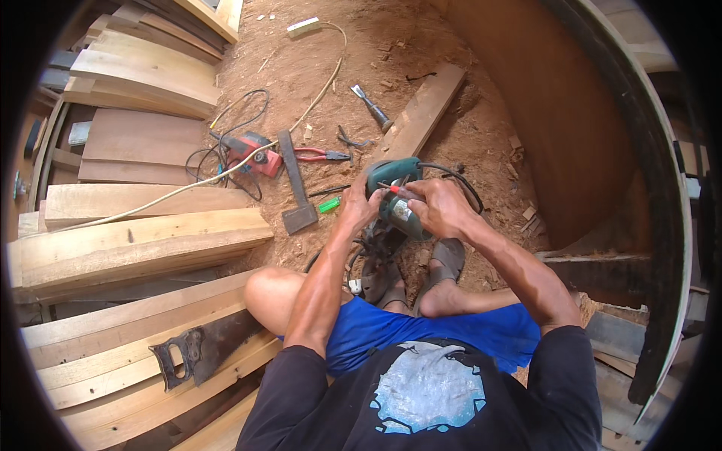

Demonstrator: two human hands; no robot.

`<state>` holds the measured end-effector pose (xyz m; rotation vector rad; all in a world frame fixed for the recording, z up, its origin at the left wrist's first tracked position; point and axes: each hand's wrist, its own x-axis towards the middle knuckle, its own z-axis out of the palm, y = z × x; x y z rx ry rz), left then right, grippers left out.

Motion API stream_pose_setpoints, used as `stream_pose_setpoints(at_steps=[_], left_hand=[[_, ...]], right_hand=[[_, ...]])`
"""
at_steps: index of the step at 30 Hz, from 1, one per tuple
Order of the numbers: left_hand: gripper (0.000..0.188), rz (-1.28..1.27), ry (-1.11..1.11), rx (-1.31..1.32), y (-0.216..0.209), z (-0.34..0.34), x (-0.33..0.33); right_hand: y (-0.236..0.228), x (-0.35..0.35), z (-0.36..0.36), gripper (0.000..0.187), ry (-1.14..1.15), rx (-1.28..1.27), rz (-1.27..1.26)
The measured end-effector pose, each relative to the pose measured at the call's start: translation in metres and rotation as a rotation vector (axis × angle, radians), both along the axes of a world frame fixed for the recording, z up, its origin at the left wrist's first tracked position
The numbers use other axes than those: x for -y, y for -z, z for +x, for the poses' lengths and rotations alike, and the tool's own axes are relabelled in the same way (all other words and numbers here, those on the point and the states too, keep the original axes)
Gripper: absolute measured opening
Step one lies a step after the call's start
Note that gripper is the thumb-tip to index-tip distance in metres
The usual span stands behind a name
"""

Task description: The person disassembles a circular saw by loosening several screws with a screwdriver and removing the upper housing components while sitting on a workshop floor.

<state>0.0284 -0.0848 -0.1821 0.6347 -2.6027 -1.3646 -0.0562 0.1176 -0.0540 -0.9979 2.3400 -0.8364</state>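
A green power tool [394,174] with a black cord is in front of me, above my feet. My left hand [359,208] is closed around its left side. Held in my right hand [442,207] is a thin screwdriver [395,189] with a red part near its shank, its tip pointing left across the tool's body. Fingers cover much of its handle. Left of my left hand lie a green handle [329,204] and a hammer [296,184]. Farther off are red-handled pliers [322,155]. The tool's underside is hidden.
Stacked planks [143,244] fill the left side, with a handsaw [207,352] on the nearest ones. A red power tool [256,154], a pale cord and a power strip [303,28] lie on the sawdust. A chisel [371,107] touches a board [425,109]. A large curved brown panel [556,113] stands right.
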Motion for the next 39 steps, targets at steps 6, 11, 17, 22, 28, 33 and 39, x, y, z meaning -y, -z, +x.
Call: stream_pose_setpoints(at_steps=[6,11,17,22,28,33,39], left_hand=[[0.05,0.045,-0.008,0.047,0.015,-0.004,0.007],[0.057,-0.025,-0.009,-0.031,0.026,-0.004,0.016],[0.055,-0.097,-0.002,-0.064,0.018,-0.01,0.006],[0.048,-0.188,-0.007,-0.052,0.01,-0.014,0.004],[0.044,-0.237,-0.036,0.006,0.006,-0.018,0.005],[0.045,-0.228,-0.032,0.054,0.014,-0.022,0.007],[0.05,0.23,-0.059,-0.019,0.051,-0.022,0.033]], right_hand=[[0.005,-0.004,0.005,0.039,0.032,0.038,-0.032],[-0.022,-0.041,0.028,0.042,0.316,-0.124,-0.045],[0.058,-0.138,0.033,0.044,0.718,-0.029,-0.105],[0.131,-0.198,0.029,0.045,0.846,-0.089,-0.081],[0.144,-0.2,0.022,0.044,0.885,0.003,0.07],[0.168,-0.202,0.023,0.045,0.853,0.015,0.156],[0.145,-0.187,0.022,0.053,0.732,0.177,0.536]])
